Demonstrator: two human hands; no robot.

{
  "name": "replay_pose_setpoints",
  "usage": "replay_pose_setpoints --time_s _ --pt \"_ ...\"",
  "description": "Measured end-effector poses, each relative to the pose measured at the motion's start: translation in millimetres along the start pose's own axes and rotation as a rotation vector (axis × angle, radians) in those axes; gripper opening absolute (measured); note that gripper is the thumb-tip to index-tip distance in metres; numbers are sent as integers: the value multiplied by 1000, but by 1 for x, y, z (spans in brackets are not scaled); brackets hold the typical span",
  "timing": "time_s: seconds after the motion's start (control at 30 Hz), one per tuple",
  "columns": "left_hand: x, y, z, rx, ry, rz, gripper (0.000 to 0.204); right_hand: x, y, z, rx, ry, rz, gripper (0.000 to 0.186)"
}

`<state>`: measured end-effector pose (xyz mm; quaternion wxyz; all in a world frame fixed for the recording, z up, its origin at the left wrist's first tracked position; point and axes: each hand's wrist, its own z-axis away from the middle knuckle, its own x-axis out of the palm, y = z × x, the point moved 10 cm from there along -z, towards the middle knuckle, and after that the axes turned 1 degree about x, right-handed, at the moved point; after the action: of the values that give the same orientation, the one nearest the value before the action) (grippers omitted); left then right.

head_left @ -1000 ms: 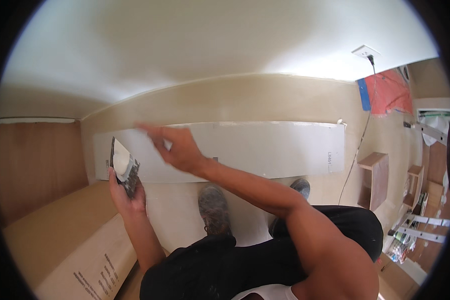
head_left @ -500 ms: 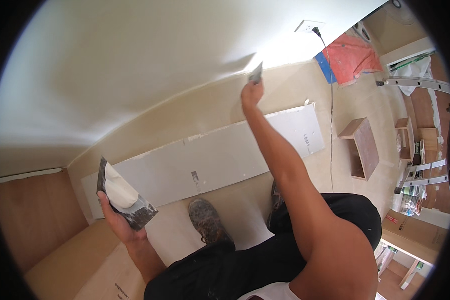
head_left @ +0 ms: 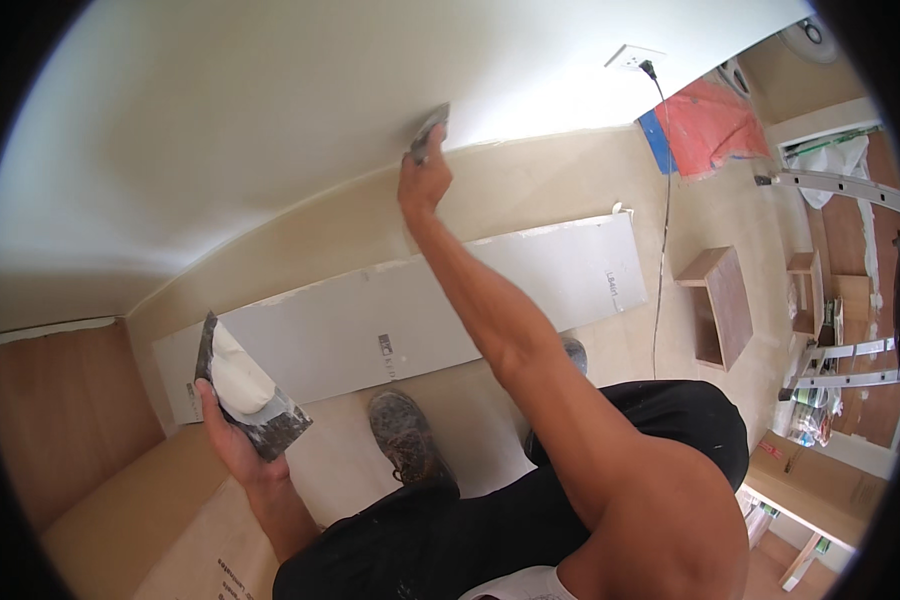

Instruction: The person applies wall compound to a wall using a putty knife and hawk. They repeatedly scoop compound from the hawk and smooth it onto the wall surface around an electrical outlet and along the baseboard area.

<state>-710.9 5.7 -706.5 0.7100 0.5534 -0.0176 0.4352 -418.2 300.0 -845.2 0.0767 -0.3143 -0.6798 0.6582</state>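
My right hand (head_left: 423, 178) is stretched out to the white wall (head_left: 270, 130) and grips a putty knife (head_left: 430, 130), whose blade lies against the wall low down near the floor line. My left hand (head_left: 232, 432) holds a dark mud pan (head_left: 248, 392) down at my left side. A heap of white joint compound (head_left: 238, 378) sits on the pan. The pan is tilted, away from the wall.
A long grey drywall strip (head_left: 390, 320) lies on the floor along the wall. My shoes (head_left: 402, 435) stand on paper floor covering. A black cord (head_left: 660, 220) runs from a wall outlet (head_left: 630, 56). A small wooden box (head_left: 720, 305), ladders (head_left: 840, 185) and an orange sheet (head_left: 715, 120) lie to the right.
My right hand has swung from near the pan out to the wall and now presses the knife there. The left hand has lowered the pan and the view has shifted.
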Motion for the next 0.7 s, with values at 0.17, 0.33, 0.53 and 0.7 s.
replay_pose_setpoints --time_s 0.17,0.33,0.53,0.7 --pt "0 1 -1 13 47 2 42 44 -32 57 -192 23 -135 76" --pt "-14 5 6 14 181 6 43 93 -57 112 -142 -87 -214 83" --pt "-9 17 10 93 87 60 42 142 -78 166 2 -323 -117 80" --pt "-10 13 -6 91 -28 140 40 130 -75 185 21 -454 -47 48"
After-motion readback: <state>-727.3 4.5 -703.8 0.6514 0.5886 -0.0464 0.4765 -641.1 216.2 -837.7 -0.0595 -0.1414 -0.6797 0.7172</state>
